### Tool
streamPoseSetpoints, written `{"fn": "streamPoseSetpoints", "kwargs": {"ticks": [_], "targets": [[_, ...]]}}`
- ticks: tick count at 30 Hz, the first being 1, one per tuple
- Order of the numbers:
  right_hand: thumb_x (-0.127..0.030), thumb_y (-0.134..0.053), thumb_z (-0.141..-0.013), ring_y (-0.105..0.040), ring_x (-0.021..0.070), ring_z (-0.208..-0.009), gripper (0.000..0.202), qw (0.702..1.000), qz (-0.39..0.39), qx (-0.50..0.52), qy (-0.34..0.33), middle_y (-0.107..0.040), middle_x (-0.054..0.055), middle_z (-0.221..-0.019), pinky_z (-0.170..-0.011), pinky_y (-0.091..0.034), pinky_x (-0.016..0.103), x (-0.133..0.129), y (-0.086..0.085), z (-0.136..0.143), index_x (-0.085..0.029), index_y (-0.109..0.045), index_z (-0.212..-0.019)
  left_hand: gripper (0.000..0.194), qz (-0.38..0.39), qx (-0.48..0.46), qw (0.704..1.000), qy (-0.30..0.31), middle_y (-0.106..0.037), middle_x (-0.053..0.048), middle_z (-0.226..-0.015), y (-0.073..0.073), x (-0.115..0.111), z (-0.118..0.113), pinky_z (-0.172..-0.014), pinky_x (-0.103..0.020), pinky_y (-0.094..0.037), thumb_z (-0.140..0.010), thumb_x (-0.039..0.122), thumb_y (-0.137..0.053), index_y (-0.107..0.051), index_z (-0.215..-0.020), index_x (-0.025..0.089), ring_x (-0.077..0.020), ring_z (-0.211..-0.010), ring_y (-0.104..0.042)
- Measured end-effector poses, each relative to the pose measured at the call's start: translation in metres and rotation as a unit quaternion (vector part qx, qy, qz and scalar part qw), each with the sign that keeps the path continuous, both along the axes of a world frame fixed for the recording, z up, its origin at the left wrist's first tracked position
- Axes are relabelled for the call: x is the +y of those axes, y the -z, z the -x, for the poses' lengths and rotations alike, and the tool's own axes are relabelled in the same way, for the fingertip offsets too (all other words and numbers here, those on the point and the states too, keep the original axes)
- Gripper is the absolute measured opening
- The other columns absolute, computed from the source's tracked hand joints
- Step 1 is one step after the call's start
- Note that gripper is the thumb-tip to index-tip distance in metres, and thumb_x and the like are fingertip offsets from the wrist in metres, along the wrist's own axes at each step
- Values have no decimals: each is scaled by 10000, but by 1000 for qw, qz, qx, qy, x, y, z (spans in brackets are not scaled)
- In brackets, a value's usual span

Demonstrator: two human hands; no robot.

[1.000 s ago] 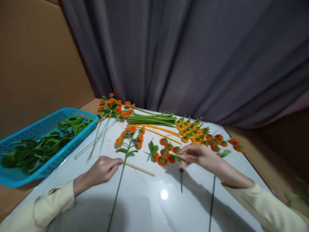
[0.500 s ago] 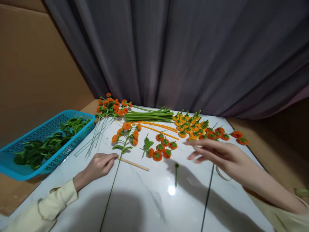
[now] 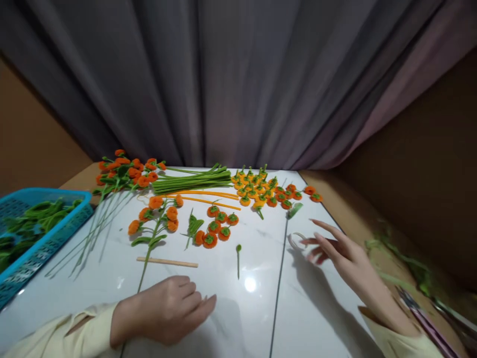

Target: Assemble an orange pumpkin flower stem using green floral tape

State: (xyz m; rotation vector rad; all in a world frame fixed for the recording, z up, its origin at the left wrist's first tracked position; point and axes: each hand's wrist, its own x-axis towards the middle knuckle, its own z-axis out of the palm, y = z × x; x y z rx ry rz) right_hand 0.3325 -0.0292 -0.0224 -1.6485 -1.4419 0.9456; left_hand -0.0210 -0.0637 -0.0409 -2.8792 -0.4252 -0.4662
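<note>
fuzzy orange flower with puffy round heads lies on the glossy white table, its skinny stem passing under the left hand, loosely curled (can't tell if it's holding anything). right hand is spread wide near a thin white ring, and the holey blue plastic basket holds floppy green leaves.
</note>
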Motion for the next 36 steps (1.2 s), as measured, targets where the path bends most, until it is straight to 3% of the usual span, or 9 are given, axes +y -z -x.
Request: {"fn": "streamPoseSetpoints", "kwargs": {"ticks": [3,6,12,14,18,22,25,31,36], "targets": [[-590,-461,-819,-668,237,-748,521,995,-56,-83,-11,-691,117,-982,-698,-544,390,15,11,-7,-206,-485,-1170,235,-28,-11,999,14,-522,9,-532,-7,11,-31,-409,-287,-374,-818,113,-418,-538,-1019,84,-146,-433,-482],[-480,-442,-851,-641,239,-760,316,979,-70,-191,-26,-673,111,-950,-737,-504,395,31,24,-12,-200,-580,-905,209,13,-37,999,-32,-554,-11,-564,-17,27,-67,-432,-287,-384,-862,148,-367,-549,-959,114,-165,-471,-512],[-494,-621,-727,-555,292,-858,349,944,-109,-303,-67,-591,118,-919,-771,-460,419,40,47,-5,-186,-567,-883,189,259,-21,946,-196,-647,-68,-743,-34,71,-153,-572,-282,-432,-844,169,-392,-572,-898,144,-205,-642,-616],[-435,-641,-714,-543,289,-856,301,951,-116,-280,-64,-581,109,-911,-771,-450,420,37,53,-5,-191,-555,-867,166,344,-15,911,-226,-646,-84,-744,-31,89,-176,-578,-270,-431,-819,180,-433,-587,-859,133,-209,-668,-624],[-353,-550,-778,-571,242,-813,232,972,-118,-204,-26,-591,93,-898,-744,-473,383,41,59,-17,-183,-517,-934,174,404,-9,882,-242,-645,-90,-727,-12,123,-211,-596,-246,-443,-835,210,-473,-607,-790,109,-198,-722,-634],[-259,-477,-800,-587,223,-939,355,979,-129,-156,29,-531,154,-1167,-740,-501,357,66,62,-39,-167,-422,-1138,253,484,9,831,-274,-630,-73,-720,12,146,-233,-618,-264,-484,-900,279,-476,-614,-834,78,-161,-670,-620],[-178,-569,-703,-557,237,-1068,528,984,-131,-123,18,-457,170,-1307,-745,-516,329,90,63,-50,-178,-401,-1204,268,548,22,783,-293,-621,-65,-935,27,158,-244,-692,-316,-525,-903,333,-519,-576,-1031,105,-148,-775,-614],[-127,-584,-671,-630,191,-857,411,986,-138,-88,-32,-651,71,-941,-740,-513,314,110,59,-46,-178,-540,-1076,287,640,1,709,-295,-595,-79,-1043,36,166,-253,-735,-340,-531,-899,319,-532,-552,-1105,119,-164,-861,-607],[-181,-581,-688,-599,171,-686,286,986,-146,-81,-15,-597,23,-756,-697,-498,332,97,41,-40,-162,-582,-974,191,689,-63,681,-239,-607,-33,-603,23,156,-240,-532,-255,-510,-891,197,-494,-559,-742,97,-139,-548,-614]]}}
